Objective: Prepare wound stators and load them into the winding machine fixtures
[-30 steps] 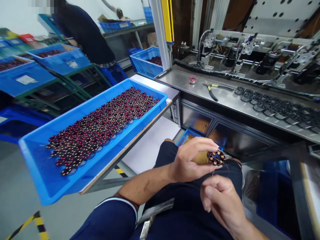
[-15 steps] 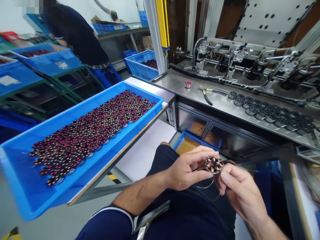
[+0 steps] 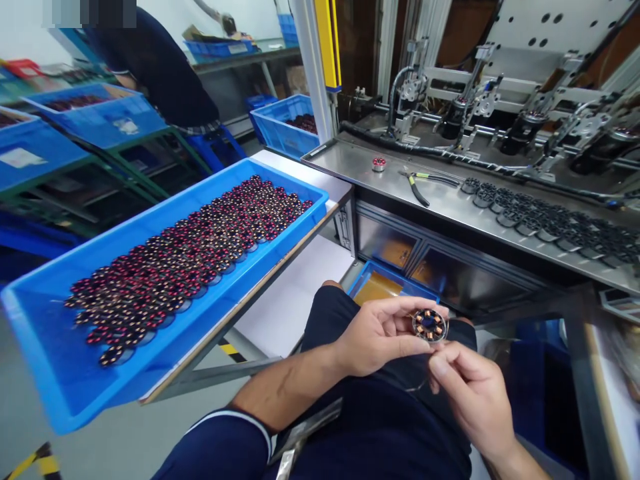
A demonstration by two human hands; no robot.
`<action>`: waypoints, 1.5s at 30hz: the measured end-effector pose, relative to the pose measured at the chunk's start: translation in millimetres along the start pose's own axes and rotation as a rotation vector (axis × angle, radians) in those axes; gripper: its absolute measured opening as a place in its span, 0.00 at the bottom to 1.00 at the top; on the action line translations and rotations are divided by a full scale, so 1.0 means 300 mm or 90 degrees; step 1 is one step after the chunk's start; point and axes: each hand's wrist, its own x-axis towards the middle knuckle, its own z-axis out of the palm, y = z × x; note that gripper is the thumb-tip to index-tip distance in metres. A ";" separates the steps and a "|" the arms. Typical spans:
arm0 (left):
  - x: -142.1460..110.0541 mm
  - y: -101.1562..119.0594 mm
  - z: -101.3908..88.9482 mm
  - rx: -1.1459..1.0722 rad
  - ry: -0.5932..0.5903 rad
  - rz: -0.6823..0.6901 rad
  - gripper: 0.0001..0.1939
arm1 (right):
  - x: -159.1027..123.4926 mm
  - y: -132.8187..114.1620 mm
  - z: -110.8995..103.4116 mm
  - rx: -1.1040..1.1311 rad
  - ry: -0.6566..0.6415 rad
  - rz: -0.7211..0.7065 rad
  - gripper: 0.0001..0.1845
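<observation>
Above my lap, my left hand (image 3: 383, 333) grips a wound motor stator (image 3: 429, 325) by its rim between thumb and fingers. Copper coils and a dark centre show on its face, which is turned up toward me. Just below the stator's lower right edge, my right hand (image 3: 463, 380) is closed in a pinch on thin copper wire (image 3: 416, 388), a loose length of which hangs to its left. Fingertips of the right hand come close to the left thumb; whether they touch the stator is hard to see.
A blue tray (image 3: 55, 393) on the left holds many wound stators (image 3: 195, 253). On the metal bench lie pliers (image 3: 417, 190), a red stator (image 3: 379, 164) and rows of black stator cores (image 3: 530, 210). Behind stands a winding machine (image 3: 530, 127). A co-worker (image 3: 160, 73) bends over blue bins.
My right hand has shifted left and down, to below the stator's edge. The stator has turned slightly in my left hand. On the machine, several upright parts have come into view.
</observation>
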 end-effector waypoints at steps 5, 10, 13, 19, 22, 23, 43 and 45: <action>-0.006 0.007 0.007 0.263 0.036 0.125 0.27 | 0.010 0.008 0.016 -0.091 0.062 -0.121 0.10; -0.009 0.033 0.011 0.661 -0.005 0.451 0.27 | 0.013 -0.002 0.002 -0.097 0.146 -0.267 0.11; -0.009 0.033 0.022 0.657 -0.016 0.454 0.26 | 0.015 -0.016 0.015 -0.093 0.147 -0.260 0.05; -0.012 -0.007 0.028 0.325 0.025 0.176 0.22 | 0.005 0.008 0.054 -0.002 0.196 -0.201 0.06; -0.005 -0.019 0.020 0.259 0.034 0.148 0.23 | 0.000 0.024 0.065 0.023 0.187 -0.189 0.06; -0.002 -0.019 0.019 0.280 0.045 0.179 0.23 | 0.000 0.026 0.065 0.027 0.188 -0.187 0.06; 0.003 0.031 0.025 0.625 0.026 0.498 0.21 | 0.024 0.004 0.058 0.081 0.202 -0.145 0.09; 0.002 0.032 0.031 0.618 0.019 0.495 0.22 | 0.036 -0.011 0.055 0.079 0.213 -0.143 0.02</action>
